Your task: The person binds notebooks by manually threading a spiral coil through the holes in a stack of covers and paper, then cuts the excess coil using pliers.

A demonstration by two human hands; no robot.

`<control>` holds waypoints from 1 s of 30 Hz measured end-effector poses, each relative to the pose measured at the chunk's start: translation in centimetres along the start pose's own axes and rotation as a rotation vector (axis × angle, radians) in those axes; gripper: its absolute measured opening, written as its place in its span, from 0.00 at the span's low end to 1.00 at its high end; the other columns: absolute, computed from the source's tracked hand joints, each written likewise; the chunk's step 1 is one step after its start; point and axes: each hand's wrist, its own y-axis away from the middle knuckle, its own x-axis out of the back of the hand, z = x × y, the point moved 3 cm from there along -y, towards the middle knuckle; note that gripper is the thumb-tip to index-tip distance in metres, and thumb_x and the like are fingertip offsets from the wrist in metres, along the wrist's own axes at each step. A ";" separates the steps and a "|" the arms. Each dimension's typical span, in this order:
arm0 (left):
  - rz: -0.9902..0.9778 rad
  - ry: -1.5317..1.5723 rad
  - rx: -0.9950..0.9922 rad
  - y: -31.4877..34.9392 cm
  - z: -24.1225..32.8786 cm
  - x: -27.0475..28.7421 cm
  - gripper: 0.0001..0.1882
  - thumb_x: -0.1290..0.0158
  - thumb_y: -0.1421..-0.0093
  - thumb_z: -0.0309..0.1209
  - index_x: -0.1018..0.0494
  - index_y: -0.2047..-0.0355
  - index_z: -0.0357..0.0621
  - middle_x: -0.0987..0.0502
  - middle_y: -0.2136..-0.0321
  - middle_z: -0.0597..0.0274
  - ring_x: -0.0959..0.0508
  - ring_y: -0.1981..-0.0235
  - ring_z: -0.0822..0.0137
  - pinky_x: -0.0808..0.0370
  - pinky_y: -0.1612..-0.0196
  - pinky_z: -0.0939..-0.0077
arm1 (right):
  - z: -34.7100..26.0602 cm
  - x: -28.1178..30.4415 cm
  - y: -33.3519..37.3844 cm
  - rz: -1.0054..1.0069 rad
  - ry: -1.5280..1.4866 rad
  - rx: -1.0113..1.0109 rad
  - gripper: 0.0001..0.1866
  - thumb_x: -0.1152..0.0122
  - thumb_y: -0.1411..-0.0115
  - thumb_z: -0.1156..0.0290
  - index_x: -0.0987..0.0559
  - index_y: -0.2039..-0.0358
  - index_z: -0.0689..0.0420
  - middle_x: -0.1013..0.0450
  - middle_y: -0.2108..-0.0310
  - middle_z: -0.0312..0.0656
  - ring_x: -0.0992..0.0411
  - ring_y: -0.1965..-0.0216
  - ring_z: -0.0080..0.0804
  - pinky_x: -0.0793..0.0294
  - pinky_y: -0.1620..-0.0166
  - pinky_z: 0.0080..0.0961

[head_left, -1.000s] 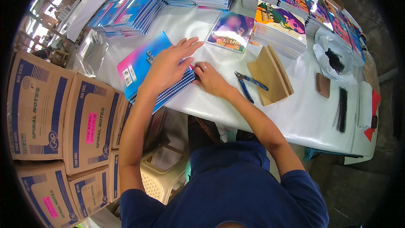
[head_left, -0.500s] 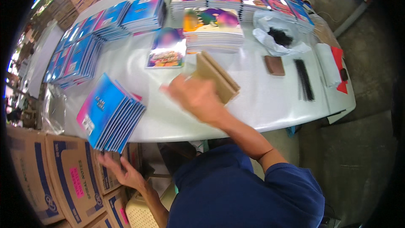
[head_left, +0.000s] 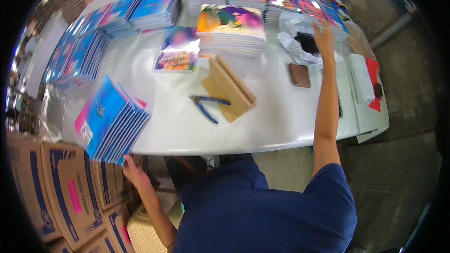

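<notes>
At the table's front left edge, a fanned stack of blue and pink notebooks [head_left: 110,119] juts over the rim. My left hand [head_left: 136,172] grips its lower corner, some fingers hidden under it. My right hand [head_left: 323,42] reaches far out over a white plastic bag [head_left: 287,30], fingers apart, beside the black spiral coils [head_left: 307,43] inside. Blue-handled cutting pliers [head_left: 205,106] lie on the table, one handle resting on a brown cardboard piece [head_left: 232,91]. A brown block [head_left: 299,75] sits below the bag. My right forearm covers most of a row of black coils [head_left: 340,105].
Stacks of blue notebooks [head_left: 154,7] line the back left. Colourful notebooks [head_left: 232,28] are piled at the back centre, with one single notebook [head_left: 178,50] beside them. A white roll with red cloth [head_left: 363,79] lies far right. Cardboard boxes [head_left: 70,192] stand below left.
My right hand has let go of the pliers, leaving them on the table, and has moved right to the plastic bag. My left hand has come up to the notebook stack's corner.
</notes>
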 end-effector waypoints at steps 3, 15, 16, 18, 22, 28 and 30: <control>0.031 -0.114 -0.210 0.4 -0.8 0.3 0.30 0.44 0.38 0.45 0.36 0.45 0.34 0.29 0.48 0.55 0.29 0.49 0.62 0.33 0.50 0.68 | -19.5 11.5 5.4 -0.097 -0.486 0.043 0.08 0.46 0.36 0.69 0.21 0.62 0.56 0.23 0.59 0.45 0.24 0.61 0.41 0.27 0.57 0.32; 0.098 -0.068 -0.115 -4.2 1.7 -2.3 0.33 0.42 0.38 0.41 0.38 0.41 0.30 0.31 0.45 0.51 0.30 0.46 0.62 0.35 0.43 0.71 | -36.9 5.3 21.6 -1.020 -0.105 0.432 0.21 0.42 0.47 0.75 0.31 0.52 0.67 0.32 0.58 0.50 0.33 0.52 0.42 0.30 0.53 0.40; 0.080 -0.040 -0.138 -4.8 2.1 -2.5 0.34 0.42 0.38 0.40 0.39 0.40 0.29 0.32 0.43 0.49 0.32 0.44 0.60 0.37 0.41 0.70 | -37.6 5.5 22.4 -0.915 -0.101 0.564 0.22 0.42 0.47 0.75 0.31 0.51 0.67 0.33 0.58 0.51 0.34 0.50 0.42 0.31 0.52 0.41; 0.151 -0.101 -0.159 -4.7 2.8 -1.5 0.35 0.43 0.38 0.38 0.41 0.38 0.30 0.37 0.40 0.46 0.36 0.39 0.58 0.40 0.38 0.69 | -38.7 5.3 24.9 -0.694 -0.100 0.819 0.22 0.43 0.46 0.74 0.31 0.50 0.67 0.34 0.56 0.51 0.36 0.47 0.43 0.33 0.51 0.45; 0.350 -0.388 -0.458 -2.4 6.0 -0.8 0.38 0.44 0.39 0.38 0.47 0.34 0.35 0.50 0.34 0.37 0.50 0.31 0.47 0.51 0.33 0.58 | -37.1 5.3 24.9 -0.568 -0.242 0.872 0.26 0.43 0.45 0.71 0.32 0.45 0.64 0.36 0.46 0.55 0.37 0.48 0.48 0.33 0.52 0.51; 0.090 -1.053 -1.234 0.3 16.7 -7.9 0.21 0.46 0.38 0.43 0.26 0.45 0.61 0.42 0.34 0.56 0.48 0.35 0.35 0.51 0.35 0.44 | -41.2 7.0 19.0 -0.737 -0.287 0.971 0.22 0.42 0.42 0.60 0.28 0.47 0.49 0.30 0.60 0.50 0.31 0.58 0.44 0.31 0.53 0.43; 0.013 -1.151 -1.276 -1.3 17.9 -9.5 0.20 0.48 0.39 0.48 0.24 0.47 0.64 0.40 0.35 0.60 0.45 0.35 0.38 0.50 0.37 0.39 | -45.0 9.1 15.1 -0.501 -0.368 1.154 0.21 0.41 0.44 0.60 0.27 0.49 0.48 0.29 0.62 0.46 0.31 0.58 0.41 0.32 0.53 0.40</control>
